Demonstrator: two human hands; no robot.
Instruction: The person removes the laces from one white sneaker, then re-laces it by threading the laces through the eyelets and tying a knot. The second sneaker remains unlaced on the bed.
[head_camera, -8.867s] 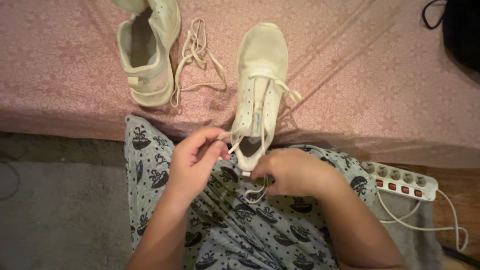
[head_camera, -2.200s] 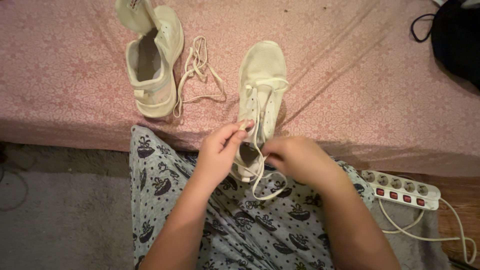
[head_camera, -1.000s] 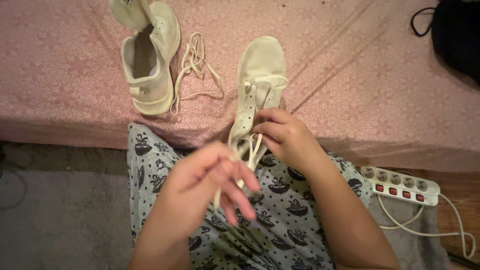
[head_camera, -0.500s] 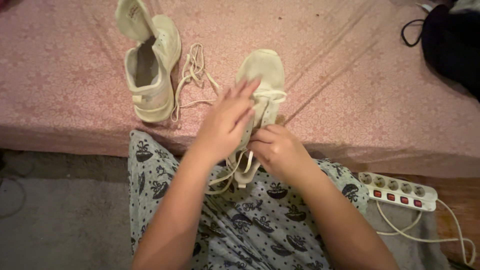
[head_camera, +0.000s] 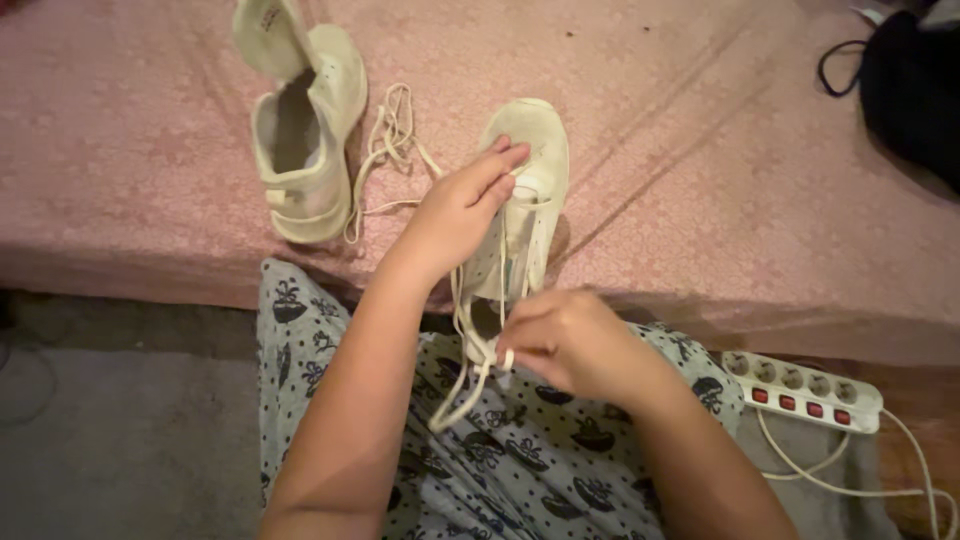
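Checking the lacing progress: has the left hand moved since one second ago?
Yes. The left hand has gone from over the patterned lap up onto the white mesh shoe being laced, fingertips now near its toe on the pink bedspread.

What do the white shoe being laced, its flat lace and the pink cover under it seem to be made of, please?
The white shoe looks like matte mesh fabric: its toe shows a fine weave. Its flat lace seems woven textile, limp and dull. The pink cover looks like soft patterned cloth, creasing in long folds.
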